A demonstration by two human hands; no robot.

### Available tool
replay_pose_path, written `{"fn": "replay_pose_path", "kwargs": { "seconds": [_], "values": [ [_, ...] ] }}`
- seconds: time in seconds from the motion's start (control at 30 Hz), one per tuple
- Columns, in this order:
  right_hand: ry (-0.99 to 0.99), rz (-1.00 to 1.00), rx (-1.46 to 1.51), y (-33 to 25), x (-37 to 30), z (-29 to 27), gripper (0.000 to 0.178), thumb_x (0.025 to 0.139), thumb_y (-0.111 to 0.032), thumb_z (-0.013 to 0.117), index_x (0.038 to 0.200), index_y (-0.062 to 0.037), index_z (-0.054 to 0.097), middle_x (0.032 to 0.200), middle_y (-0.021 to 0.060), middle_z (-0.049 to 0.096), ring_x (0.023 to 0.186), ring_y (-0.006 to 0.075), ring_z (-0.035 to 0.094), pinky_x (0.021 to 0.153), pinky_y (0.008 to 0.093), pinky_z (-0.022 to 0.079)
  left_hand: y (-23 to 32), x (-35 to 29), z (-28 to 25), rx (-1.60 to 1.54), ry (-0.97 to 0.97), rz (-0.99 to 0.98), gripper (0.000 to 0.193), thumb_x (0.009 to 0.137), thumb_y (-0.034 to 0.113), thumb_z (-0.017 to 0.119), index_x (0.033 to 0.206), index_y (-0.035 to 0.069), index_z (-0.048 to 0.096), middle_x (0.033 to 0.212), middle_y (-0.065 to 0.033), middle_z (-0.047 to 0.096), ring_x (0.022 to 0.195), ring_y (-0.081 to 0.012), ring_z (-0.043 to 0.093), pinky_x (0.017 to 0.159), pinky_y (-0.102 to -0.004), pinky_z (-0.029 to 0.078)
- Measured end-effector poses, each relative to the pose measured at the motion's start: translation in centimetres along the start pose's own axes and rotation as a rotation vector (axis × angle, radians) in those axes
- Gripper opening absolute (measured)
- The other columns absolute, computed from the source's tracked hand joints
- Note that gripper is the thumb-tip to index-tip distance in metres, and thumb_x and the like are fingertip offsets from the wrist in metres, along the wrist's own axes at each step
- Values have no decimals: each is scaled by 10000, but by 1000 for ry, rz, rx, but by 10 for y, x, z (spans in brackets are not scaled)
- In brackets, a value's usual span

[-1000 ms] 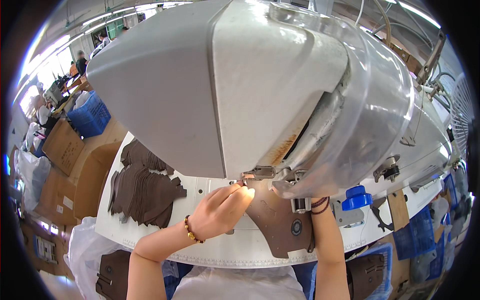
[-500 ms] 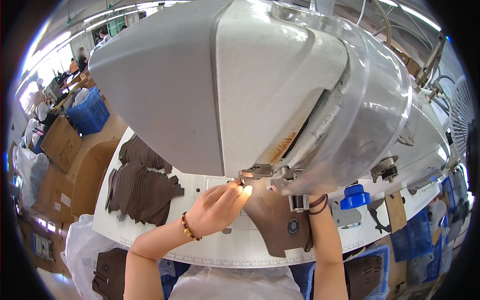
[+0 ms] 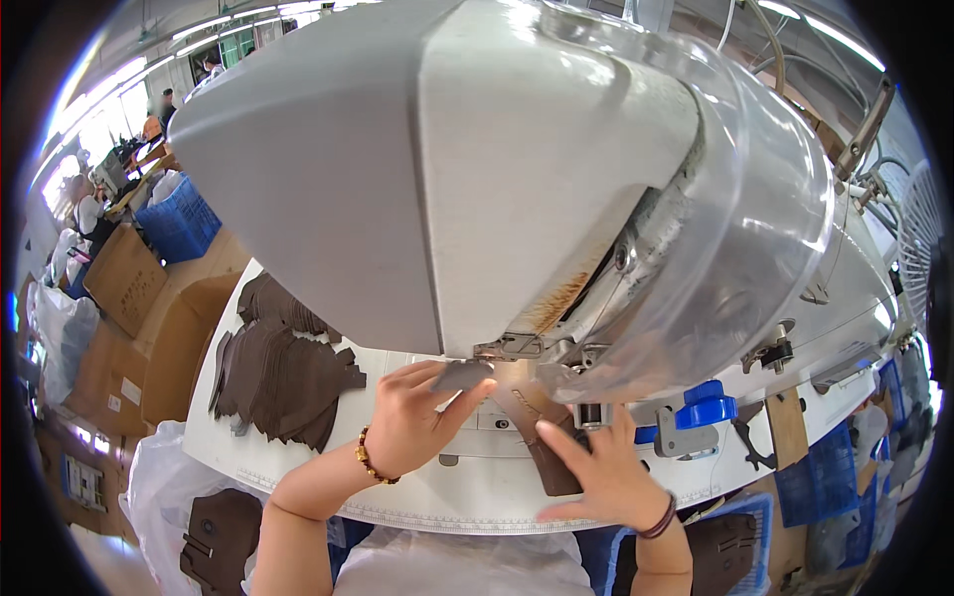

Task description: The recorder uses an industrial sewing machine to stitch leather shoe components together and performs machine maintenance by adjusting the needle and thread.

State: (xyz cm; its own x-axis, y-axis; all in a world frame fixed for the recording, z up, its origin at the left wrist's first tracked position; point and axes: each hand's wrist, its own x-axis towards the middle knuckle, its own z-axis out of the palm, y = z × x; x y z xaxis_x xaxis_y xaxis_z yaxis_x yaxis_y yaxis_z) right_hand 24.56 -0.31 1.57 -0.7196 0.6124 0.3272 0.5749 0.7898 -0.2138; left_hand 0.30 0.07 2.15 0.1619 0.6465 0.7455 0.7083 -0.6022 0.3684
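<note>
Centrally, the left hand [image 3: 422,417] clamps its fingers on a smooth grey flap [image 3: 460,375] below the white sewing machine [image 3: 556,169]; at lower centre, the right hand [image 3: 614,484], fingers spread apart, overlaps a flat dark-brown piece [image 3: 553,471].

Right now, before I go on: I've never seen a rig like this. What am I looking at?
No robot here: a person works bare-handed, seen from above by a fisheye camera worn on the head, so straight edges look bent. The big pale shape is a sewing machine with a clear plastic guard. A stack of brown cut pieces lies on the left of the white table. The left hand pinches a greyish flap. The right hand spreads open, partly over a brown piece.
</note>
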Motion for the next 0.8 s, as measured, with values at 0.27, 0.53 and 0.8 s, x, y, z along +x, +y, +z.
{"fn": "replay_pose_path", "kwargs": {
  "seconds": [0.27,0.53,0.8],
  "values": [
    [265,-192,98,1,-15,28,468,572,27,563,1037,-8,589,1138,165,538,996,337,518,851,419,456,5,-11,-2,115,-128,328,288,595,25,611,881,2,631,840,-63,595,793,-209,625,589,-277,526],
    [291,-198,111,0,-12,21,369,637,-18,582,1006,-11,602,1058,144,560,999,317,531,819,398,472,9,-11,1,310,-117,473,307,573,59,631,879,45,649,817,-15,575,745,-144,553,567,-245,471],
    [87,-138,253,7,-12,13,396,680,5,541,1074,-25,571,1152,141,513,1183,320,429,967,456,358,12,-10,6,337,-122,471,313,571,42,612,882,23,640,809,-23,555,786,-149,549,562,-236,470]
  ]
}}
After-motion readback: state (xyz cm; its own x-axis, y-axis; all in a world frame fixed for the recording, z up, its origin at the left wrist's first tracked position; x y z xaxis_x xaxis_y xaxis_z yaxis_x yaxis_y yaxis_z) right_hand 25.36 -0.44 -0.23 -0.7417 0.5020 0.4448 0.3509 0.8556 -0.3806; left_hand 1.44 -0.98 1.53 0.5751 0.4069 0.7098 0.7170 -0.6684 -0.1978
